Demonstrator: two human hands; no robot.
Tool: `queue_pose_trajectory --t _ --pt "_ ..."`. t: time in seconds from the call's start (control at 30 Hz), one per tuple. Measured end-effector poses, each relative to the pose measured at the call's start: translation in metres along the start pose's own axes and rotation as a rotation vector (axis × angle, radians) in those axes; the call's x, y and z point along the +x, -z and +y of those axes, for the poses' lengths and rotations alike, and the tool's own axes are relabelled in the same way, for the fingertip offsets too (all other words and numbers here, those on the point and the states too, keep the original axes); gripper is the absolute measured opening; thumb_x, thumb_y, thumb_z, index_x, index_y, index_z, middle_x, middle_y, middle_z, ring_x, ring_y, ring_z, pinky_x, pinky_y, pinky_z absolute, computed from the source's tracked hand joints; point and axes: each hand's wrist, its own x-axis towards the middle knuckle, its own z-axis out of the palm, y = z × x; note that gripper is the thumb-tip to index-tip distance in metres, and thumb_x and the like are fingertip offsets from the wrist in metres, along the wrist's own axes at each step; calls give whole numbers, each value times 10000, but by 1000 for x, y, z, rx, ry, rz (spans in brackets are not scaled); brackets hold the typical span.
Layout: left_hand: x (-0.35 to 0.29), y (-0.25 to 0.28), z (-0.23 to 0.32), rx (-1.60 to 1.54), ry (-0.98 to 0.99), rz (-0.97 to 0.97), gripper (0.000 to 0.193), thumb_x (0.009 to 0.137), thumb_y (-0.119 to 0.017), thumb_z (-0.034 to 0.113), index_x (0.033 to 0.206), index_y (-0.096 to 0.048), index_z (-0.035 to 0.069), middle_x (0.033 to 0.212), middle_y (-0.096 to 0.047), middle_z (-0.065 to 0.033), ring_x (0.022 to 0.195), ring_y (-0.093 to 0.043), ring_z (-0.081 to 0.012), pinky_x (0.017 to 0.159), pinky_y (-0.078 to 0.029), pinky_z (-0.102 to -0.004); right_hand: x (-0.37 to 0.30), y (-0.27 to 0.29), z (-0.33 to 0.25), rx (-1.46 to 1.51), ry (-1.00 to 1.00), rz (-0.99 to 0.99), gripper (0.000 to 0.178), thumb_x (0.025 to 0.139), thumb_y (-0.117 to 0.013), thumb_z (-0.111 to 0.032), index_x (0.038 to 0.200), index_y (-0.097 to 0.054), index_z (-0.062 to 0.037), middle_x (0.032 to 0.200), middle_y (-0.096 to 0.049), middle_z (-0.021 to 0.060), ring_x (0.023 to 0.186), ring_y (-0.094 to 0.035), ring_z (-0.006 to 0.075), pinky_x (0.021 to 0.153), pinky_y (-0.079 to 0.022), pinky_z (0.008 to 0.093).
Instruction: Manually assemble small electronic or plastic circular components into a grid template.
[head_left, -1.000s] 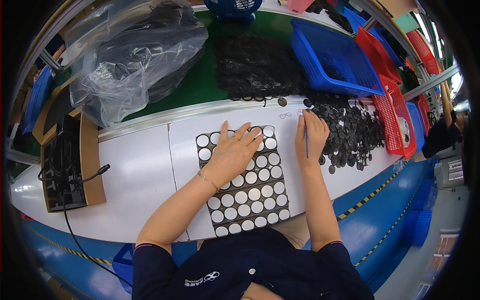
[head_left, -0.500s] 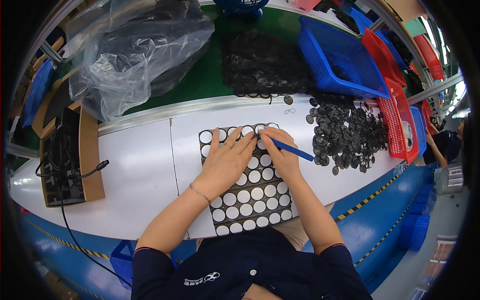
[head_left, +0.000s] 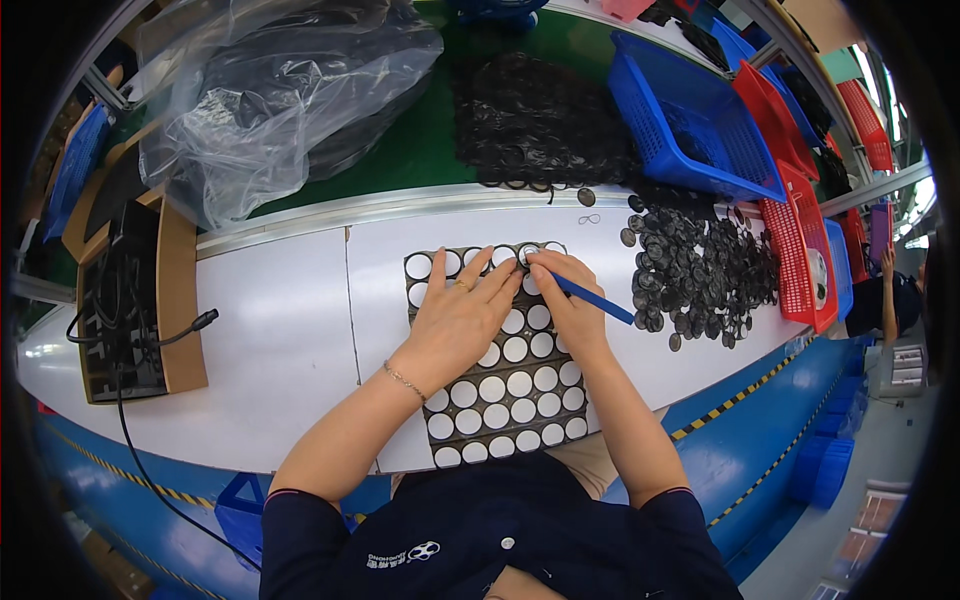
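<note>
Blue pen (head_left: 592, 297) now lower, right hand (head_left: 568, 300) shifted

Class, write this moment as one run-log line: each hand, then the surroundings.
left hand: flat on hole tray | right hand: holds blue pen-like tool at tray's far row | black discs: heaped right

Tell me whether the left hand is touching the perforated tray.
Touching. The head view shows the left hand lying flat, palm down, on the dark perforated tray, covering several holes.

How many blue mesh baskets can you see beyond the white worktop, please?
1 for sure: a large blue basket sits at upper right beside the red baskets. A blue edge farther back may be another, mostly hidden.
</note>
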Motion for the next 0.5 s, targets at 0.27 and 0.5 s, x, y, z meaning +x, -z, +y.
queue_pose_trajectory --t 0.27,0.5 --pt "0 -1 0 8 1 -9 402 977 -597 215 1360 -613 93 1447 -560 -37 1423 -425 -261 1154 -269 -635 0 1 0 -74 50 -15 163 925 -710 -156 1049 -765 -64 1060 -753 101 1110 -663 277 1005 -452 410" --pt "1 3 1 18 11 -53 404 979 -597 219 1362 -607 92 1459 -554 -33 1423 -427 -258 1155 -268 -634 10 2 -5 -676 543 5 250 881 -722 -118 1123 -700 -58 1120 -719 97 1154 -645 270 1041 -415 460"
